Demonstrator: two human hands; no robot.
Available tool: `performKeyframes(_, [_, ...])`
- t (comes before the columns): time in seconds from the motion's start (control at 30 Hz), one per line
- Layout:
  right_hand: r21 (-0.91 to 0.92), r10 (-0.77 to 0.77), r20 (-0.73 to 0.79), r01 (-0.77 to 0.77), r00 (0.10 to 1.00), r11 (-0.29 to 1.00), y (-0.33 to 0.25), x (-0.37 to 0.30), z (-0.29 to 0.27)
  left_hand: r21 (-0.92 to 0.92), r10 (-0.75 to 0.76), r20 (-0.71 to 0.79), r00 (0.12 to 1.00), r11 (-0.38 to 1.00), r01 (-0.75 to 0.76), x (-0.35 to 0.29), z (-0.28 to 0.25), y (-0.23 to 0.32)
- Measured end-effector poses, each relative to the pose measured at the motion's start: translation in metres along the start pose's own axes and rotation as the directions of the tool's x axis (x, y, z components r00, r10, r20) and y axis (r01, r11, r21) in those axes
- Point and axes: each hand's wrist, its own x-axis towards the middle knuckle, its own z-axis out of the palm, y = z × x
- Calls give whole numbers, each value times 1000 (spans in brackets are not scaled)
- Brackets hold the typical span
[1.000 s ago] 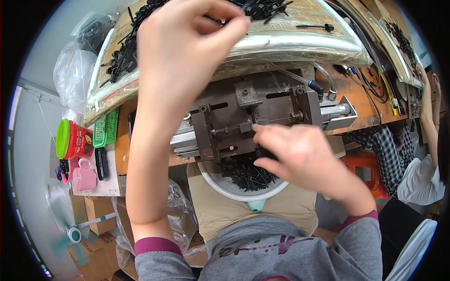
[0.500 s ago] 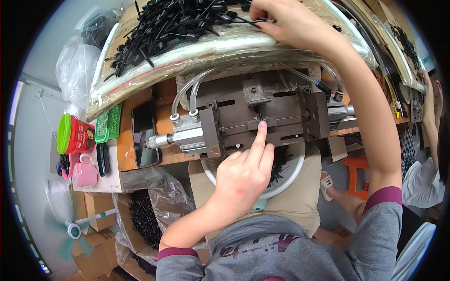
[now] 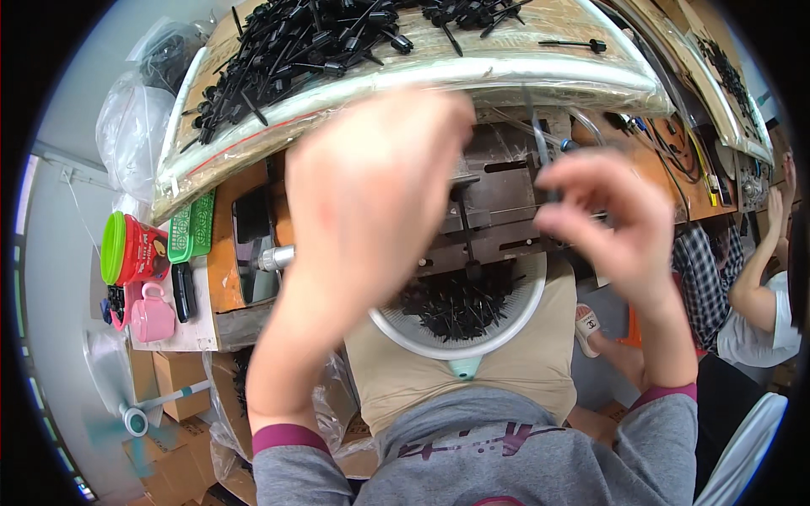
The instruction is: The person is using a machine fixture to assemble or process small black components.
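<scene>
My left hand [image 3: 371,194] is raised over the left half of a dark metal clamping fixture [image 3: 510,215]. Motion smears it and its fingertips are hidden. My right hand [image 3: 620,223], blurred too, pinches a thin black stemmed plastic part [image 3: 540,135] above the fixture's right side. Another black stemmed part [image 3: 467,232] shows at the fixture's middle, its thicker end toward me; whether it rests or falls I cannot tell. Below, a white plastic basket [image 3: 413,344] on my lap holds many similar black pieces [image 3: 464,312].
Behind the fixture, a board with a padded, film-wrapped rim [image 3: 582,82] carries a heap of black parts [image 3: 312,42]. At left are a green basket [image 3: 192,228], a red tub [image 3: 145,249], a pink cup [image 3: 153,316] and a phone [image 3: 253,219]. Another person [image 3: 764,295] sits at right.
My left hand has lifted off the fixture's centre, up and left. My right hand has come back from the heap to the fixture with a black part. The basket shows more.
</scene>
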Motion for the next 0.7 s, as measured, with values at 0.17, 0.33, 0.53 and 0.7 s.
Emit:
performKeyframes(0.17, [-274, -93, 200, 147, 975, 950, -7, -41, 42, 308, 273, 108, 956, 905, -293, 82, 23, -54])
performKeyframes(0.33, [-516, -105, 255, 228, 961, 826, -11, -44, 72, 397, 360, 246, 900, 809, -433, 100, 45, -75])
performKeyframes(0.53, [-562, -123, 290, 273, 949, 781, -10, -35, 67, -337, -202, 156, 967, 909, 244, 85, 1, -28])
performKeyframes(0.7, [-267, -74, 263, 147, 962, 952, -3, -6, 37, -656, -395, 303, 867, 574, 490, 28, -32, -5])
